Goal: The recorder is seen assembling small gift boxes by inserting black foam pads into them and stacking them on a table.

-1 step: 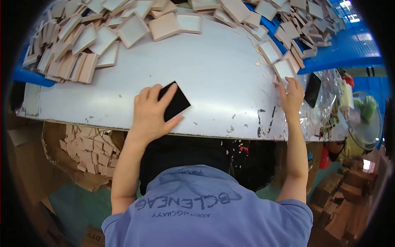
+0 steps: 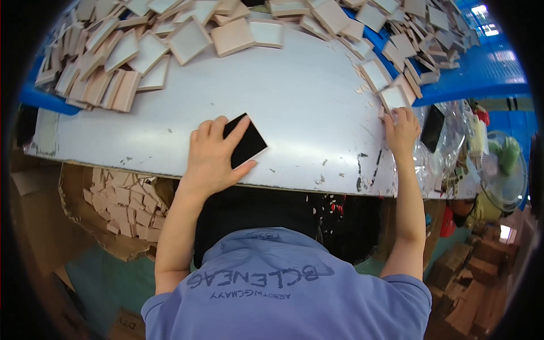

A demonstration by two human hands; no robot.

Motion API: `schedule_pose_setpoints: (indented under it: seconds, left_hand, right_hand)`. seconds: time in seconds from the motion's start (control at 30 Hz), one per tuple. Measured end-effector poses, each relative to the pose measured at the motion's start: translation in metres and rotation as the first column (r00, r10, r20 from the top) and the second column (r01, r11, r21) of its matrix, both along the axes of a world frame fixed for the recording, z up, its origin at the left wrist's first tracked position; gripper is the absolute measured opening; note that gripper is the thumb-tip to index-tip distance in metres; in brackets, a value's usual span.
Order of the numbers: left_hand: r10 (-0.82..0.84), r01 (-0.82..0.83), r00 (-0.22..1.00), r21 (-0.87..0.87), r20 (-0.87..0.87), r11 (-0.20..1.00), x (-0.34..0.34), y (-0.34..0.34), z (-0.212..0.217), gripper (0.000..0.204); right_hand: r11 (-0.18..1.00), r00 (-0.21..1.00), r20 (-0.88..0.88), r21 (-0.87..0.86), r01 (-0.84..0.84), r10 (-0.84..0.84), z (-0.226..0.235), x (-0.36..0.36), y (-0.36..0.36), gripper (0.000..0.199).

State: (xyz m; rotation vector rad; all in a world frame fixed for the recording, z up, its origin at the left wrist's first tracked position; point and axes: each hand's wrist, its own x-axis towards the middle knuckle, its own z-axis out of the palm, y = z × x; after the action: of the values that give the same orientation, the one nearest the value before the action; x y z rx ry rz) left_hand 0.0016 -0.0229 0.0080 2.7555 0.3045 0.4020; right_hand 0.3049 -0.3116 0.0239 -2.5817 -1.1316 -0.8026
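Spanning the black piece (image 2: 252, 148) near the front of the table (image 2: 300, 107), our left hand (image 2: 213, 150) grips it from its left side, probably to steady it. Our right hand (image 2: 402, 133) touches a pale tray (image 2: 394, 98), perhaps placed there for easy reach; we cannot tell whether it grips.

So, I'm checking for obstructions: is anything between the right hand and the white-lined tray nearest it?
Nothing visible: the right hand is at the near edge of the white-lined tray; the neighbouring tray lies beyond it.
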Motion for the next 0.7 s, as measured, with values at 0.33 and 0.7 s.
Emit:
schedule_pose_setpoints:
  seconds: [0.33, 0.7]
  left_hand:
    - [0.123, -0.085, 0.974, -0.196, 0.190, 0.977, -0.007, 0.002, -0.019, 0.072]
    - [0.047, -0.018, 0.985, -0.170, 0.167, 0.985, -0.010, 0.007, -0.017, 0.068]
  right_hand:
    - [0.750, -0.125, -0.765, 0.561, 0.350, 0.631, -0.012, -0.077, 0.114, 0.013]
    - [0.801, 0.690, -0.459, 0.086, -0.593, 0.560, -0.023, -0.077, 0.158, 0.082]
